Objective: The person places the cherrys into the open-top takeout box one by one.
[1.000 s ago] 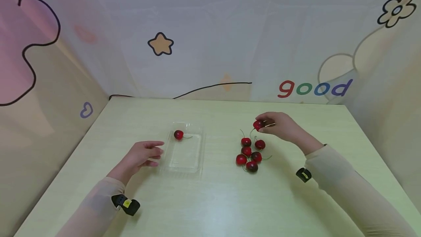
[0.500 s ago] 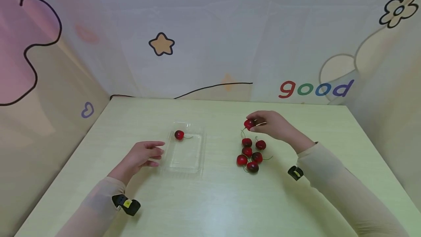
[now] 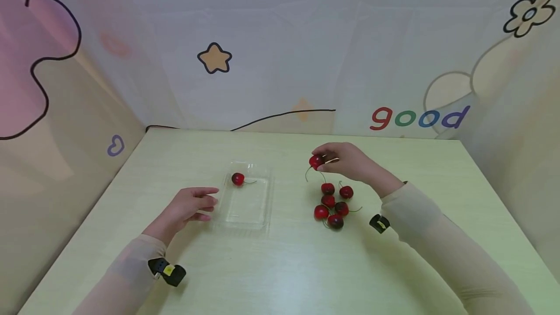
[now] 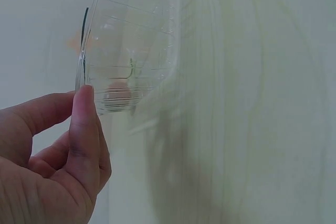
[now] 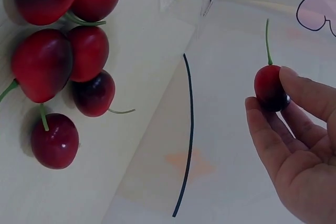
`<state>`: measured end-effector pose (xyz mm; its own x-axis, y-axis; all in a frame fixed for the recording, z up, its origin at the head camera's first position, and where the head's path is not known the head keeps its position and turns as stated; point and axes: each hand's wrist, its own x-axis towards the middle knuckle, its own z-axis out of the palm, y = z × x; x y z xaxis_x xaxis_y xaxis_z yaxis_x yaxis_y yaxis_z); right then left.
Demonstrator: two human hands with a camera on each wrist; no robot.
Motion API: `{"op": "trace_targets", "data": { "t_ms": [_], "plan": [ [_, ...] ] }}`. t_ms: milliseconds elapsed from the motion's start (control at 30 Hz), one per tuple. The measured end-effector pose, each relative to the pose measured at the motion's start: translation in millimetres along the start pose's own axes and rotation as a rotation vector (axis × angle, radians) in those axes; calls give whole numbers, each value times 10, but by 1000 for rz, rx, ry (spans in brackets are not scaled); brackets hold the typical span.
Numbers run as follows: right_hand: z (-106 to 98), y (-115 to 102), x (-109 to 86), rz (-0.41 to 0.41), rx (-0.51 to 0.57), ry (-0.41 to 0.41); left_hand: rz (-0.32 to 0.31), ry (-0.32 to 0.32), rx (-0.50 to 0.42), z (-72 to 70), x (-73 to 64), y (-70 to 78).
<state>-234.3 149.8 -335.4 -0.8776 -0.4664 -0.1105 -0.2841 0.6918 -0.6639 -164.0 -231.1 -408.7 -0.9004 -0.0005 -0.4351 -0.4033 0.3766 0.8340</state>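
My right hand (image 3: 345,162) pinches a dark red cherry (image 3: 316,162) above the table, its green stem (image 5: 268,43) pointing up in the right wrist view. Below that hand lies a group of several cherries (image 3: 328,201). To the left is a clear plastic tray (image 3: 247,215) with one cherry (image 3: 238,179) near its far left corner, stem to the right. My left hand (image 3: 188,206) is at the tray's left side, fingers apart in the head view. In the left wrist view its fingertips meet the tray's rim; whether they press on it is hard to tell.
The pale wood table (image 3: 288,266) ends at a printed cloth backdrop (image 3: 280,62), which also rises on both sides. A black wrist device (image 3: 168,272) sits on the left sleeve, another black device (image 3: 379,223) on the right.
My right hand has moved left with the pinched cherry, slightly upward in the head view, over the far end of the group. The left hand and tray stay put.
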Motion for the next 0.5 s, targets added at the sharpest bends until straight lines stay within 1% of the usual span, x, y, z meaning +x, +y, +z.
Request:
{"op": "trace_targets", "data": {
  "t_ms": [233, 500],
  "plan": [
    [28, -105, 67, -48, -1, -13, 0, -6, 6, 7, -14, 10],
    [61, -218, 173, -63, 10, -7, 6, -7, 7, 0, -16, 18]
  ]
}}
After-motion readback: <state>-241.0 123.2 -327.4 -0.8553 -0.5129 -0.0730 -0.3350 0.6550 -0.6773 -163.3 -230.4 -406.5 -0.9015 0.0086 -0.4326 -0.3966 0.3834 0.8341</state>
